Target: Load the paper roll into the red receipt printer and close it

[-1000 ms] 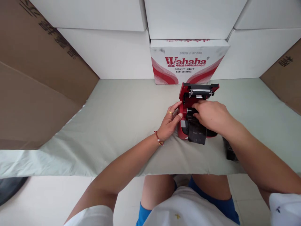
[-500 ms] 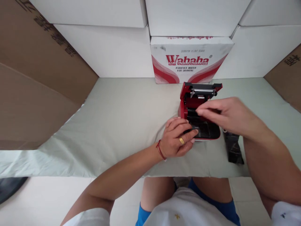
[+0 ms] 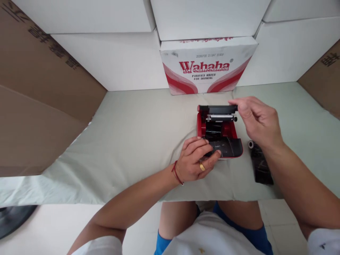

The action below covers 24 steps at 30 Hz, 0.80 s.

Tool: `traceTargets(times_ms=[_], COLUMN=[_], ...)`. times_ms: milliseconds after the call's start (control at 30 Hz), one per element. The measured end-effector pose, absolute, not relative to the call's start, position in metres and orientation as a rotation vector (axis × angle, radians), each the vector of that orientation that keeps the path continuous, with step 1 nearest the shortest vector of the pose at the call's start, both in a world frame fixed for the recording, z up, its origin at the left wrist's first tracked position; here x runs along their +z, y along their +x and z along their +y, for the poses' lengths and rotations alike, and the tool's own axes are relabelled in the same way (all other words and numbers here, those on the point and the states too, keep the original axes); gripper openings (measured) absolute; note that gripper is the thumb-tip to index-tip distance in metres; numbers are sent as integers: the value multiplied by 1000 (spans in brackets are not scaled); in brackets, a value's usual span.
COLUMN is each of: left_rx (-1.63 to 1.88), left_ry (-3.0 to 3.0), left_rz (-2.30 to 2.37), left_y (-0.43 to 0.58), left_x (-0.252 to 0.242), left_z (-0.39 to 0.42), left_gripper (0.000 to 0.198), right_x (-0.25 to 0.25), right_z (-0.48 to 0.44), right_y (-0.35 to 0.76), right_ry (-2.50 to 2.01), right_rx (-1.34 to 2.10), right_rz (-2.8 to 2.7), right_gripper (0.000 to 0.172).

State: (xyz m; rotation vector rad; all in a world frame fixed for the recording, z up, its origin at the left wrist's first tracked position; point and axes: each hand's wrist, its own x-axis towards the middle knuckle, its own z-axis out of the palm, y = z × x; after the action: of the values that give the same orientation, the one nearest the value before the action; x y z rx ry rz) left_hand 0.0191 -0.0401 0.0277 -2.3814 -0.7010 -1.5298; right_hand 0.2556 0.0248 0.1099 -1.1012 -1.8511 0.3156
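A red and black label printer (image 3: 234,134) stands on the table with its lid (image 3: 217,109) raised and tilted back. Glossy black ribbon film (image 3: 225,147) runs out of its inside and lies over the front panel. My left hand (image 3: 198,157), wearing a gold ring, is closed about the printer's front left corner, fingertips pressing on the film. At the lid's right end, my right hand (image 3: 256,118) grips the corner between thumb and fingers. Right of the printer lies a black strip of film with a small white-ended roll (image 3: 251,144).
Behind the printer stands a white and red water carton (image 3: 209,67), with white boxes (image 3: 106,60) stacked around it. Brown cardboard (image 3: 47,99) rises at the left, and more at the far right. A pale green cloth (image 3: 132,141) covers the table.
My right hand has moved from inside the printer up to the lid's right corner. The lid sits lower than before. My left hand stays on the front, and the view has shifted slightly.
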Motion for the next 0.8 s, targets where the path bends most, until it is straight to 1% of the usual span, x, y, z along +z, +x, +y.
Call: traceTargets(times_ms=[100, 233, 367, 467, 567, 633, 700, 800], left_rx=[-1531, -1534, -1524, -1661, -1790, -1872, -1956, -1983], left_ry=[-2379, -2340, -2430, -2477, -2578, -2652, -2686, -2701], left_rz=[-700, -721, -769, -776, -891, -985, -1052, -1127], left_y=[19, 17, 12, 6, -2, -6, -9, -10], left_x=[24, 18, 15, 15, 16, 16, 16, 17], left_z=[-40, -40, -40, -35, -26, -21, -18, -15], left_gripper=[23, 28, 46, 57, 65, 63, 56, 45], right_x=[106, 84, 63, 57, 58, 58, 59, 59], right_z=[2, -13, -15, -13, -13, -14, -15, -14], right_y=[262, 275, 278, 275, 272, 270, 269, 268], right_ry=[-1001, -998, -932, -841, -764, -752, -763, -798], right_rx=[279, 287, 282, 282, 289, 282, 270, 263], right_rz=[-1962, -2099, -2061, -2020, -1985, -1965, -1959, -1971], right_gripper=[35, 41, 41, 40, 41, 42, 41, 40])
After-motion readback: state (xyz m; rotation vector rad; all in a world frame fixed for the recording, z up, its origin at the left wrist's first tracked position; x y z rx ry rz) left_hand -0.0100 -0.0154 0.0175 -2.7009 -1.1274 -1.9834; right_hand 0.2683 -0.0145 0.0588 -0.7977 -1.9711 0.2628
